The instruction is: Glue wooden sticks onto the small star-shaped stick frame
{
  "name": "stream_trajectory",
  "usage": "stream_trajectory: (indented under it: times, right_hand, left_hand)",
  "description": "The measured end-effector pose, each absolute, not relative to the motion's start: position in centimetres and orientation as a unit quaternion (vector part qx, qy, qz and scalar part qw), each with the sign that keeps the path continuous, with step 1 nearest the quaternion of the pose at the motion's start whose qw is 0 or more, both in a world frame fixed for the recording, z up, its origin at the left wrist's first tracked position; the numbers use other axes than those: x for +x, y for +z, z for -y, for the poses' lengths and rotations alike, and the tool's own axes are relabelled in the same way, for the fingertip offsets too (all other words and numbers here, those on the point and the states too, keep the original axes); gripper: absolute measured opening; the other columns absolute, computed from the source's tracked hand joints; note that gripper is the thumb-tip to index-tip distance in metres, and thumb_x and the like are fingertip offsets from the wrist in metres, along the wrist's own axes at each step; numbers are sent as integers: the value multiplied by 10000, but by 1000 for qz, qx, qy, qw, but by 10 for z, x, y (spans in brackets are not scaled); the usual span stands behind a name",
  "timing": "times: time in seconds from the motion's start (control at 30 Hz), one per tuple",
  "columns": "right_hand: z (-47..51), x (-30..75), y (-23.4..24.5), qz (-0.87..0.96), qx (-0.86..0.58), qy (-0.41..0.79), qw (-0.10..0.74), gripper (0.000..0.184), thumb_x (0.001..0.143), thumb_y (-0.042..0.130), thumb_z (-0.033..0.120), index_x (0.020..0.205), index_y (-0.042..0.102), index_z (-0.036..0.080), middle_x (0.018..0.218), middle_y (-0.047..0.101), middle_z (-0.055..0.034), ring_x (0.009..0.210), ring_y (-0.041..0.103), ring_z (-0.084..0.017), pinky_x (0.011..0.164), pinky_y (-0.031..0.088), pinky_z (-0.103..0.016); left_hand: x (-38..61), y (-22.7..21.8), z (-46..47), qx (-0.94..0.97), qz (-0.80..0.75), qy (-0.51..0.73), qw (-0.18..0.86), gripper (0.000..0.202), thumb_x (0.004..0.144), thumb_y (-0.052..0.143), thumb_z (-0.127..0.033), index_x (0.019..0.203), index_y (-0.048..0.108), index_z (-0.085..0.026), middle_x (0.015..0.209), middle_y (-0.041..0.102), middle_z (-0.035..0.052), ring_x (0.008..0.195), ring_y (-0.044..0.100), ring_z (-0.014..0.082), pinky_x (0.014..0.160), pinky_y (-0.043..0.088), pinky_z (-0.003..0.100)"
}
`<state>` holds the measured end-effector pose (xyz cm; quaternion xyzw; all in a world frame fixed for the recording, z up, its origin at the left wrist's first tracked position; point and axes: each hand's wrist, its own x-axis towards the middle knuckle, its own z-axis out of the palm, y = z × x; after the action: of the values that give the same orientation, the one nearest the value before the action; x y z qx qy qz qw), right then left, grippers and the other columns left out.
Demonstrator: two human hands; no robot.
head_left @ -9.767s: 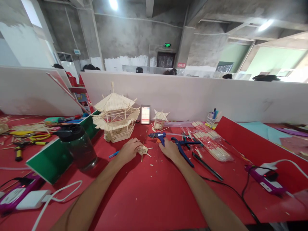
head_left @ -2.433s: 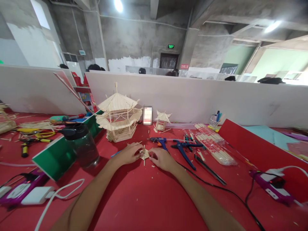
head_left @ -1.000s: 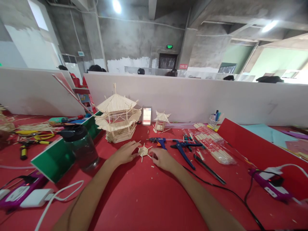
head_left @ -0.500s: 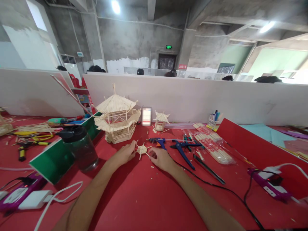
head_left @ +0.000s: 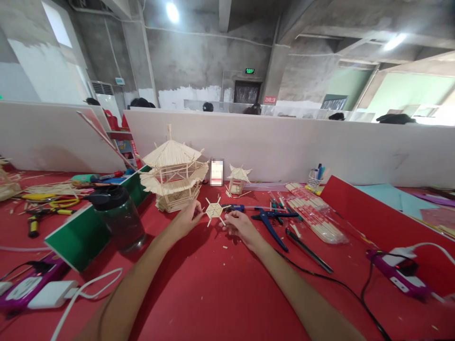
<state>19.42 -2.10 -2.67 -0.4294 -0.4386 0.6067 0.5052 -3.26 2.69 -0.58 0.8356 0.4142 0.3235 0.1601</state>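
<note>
Head view: the left hand (head_left: 187, 219) and right hand (head_left: 241, 228) each pinch a tip of the little stick wheel (head_left: 213, 210), right of the big stick house (head_left: 172, 154) and nearer. Soft, even pinches should keep its thin sticks from snapping. Under the house is a red table (head_left: 213, 293); behind the house, a white board (head_left: 284, 142), then a grey wall (head_left: 206, 52).

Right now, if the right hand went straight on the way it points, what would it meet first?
The right hand would most likely meet the hexagonal stick frame first; it may already be touching one spoke, though depth is unclear from this view.
</note>
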Motion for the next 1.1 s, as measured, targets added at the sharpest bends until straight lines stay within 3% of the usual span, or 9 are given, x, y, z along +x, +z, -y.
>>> stream_trajectory:
  times: [0.13,0.3,0.43,0.6,0.83,1.1]
  right_hand:
    - [24,194,-24,414,-416,656,475,386,704,742,511,819,573,184,766,716,-39,625,645,-113,506,430,-176]
    - [23,189,-27,404,-413,650,494,413,642,796,515,734,596,166,603,615,30,497,526,-67,451,367,-160]
    - [24,185,-27,362,-416,653,519,405,592,834,467,753,609,172,603,595,46,499,507,-64,462,385,-163]
    - [24,185,-24,341,-410,641,553,411,561,849,438,762,612,170,624,609,33,503,506,-75,463,384,-176]
    - [24,187,-19,313,-373,623,612,388,579,851,431,755,603,192,626,605,47,531,540,-96,471,393,-192]
    - [28,180,-21,316,-339,633,621,398,585,870,409,806,630,181,716,669,25,601,592,-94,511,432,-178]
  left_hand:
    - [-30,-8,-27,833,-409,323,186,214,929,434,-419,870,421,-213,854,527,4,789,489,167,750,418,297]
    - [-26,-9,-25,826,-405,331,211,252,924,447,-449,847,432,-210,856,552,3,801,505,169,744,423,293]
    - [-21,-9,-21,817,-394,353,228,219,925,476,-406,843,435,-207,865,561,5,811,516,162,770,438,299]
    - [-14,-13,-18,786,-364,410,286,173,923,497,-375,968,477,-209,941,569,19,868,563,158,838,474,333]
    - [-2,-14,-12,662,-343,424,514,518,741,746,-375,1130,447,-209,1045,663,77,974,660,208,910,505,396]
    - [18,-16,6,595,-321,443,589,603,686,815,-396,1149,493,-185,1047,692,82,977,671,227,894,510,379]
